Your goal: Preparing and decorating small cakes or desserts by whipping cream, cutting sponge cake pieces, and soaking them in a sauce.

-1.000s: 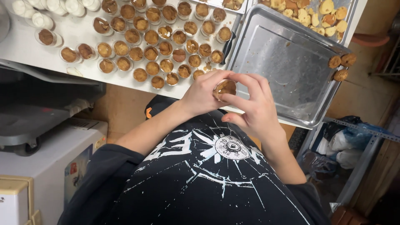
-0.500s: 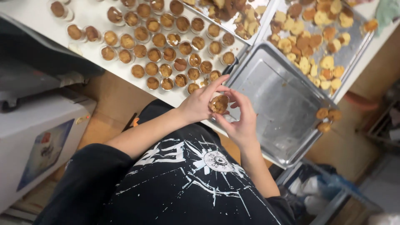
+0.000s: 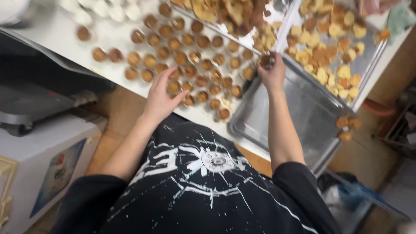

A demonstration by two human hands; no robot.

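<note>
Left hand: the left hand point(image 3: 161, 93) hovers over the near edge of the white table point(image 3: 56, 32), fingers spread wide and loose, holding nothing; its fingertips are just at the front row of small cups.
Right hand: the right hand point(image 3: 272, 73) reaches out at about 1 o'clock from the body, fingers pinched round a small brown filled cup point(image 3: 265, 60); blur hides how tight the grip is.
Held cup: it sits at the seam between the cup rows and the steel tray, at the tray's far left rim.
Cup rows: many small round cups with brown filling point(image 3: 190, 56) stand in loose rows straight on the table, from 10 to 12 o'clock.
Steel tray: a shallow steel tray point(image 3: 299, 117) at 2 o'clock; its near half is bare metal, its far half is heaped with yellow and tan pastry pieces point(image 3: 329, 56).
Second tray: a tray at 12 o'clock holds a pile of brown broken bits point(image 3: 229, 13).
Loose cups: three brown cups point(image 3: 346, 128) lie by the steel tray's right rim.
Appliance: a white box-shaped appliance point(image 3: 43, 151) stands at 8 o'clock.
</note>
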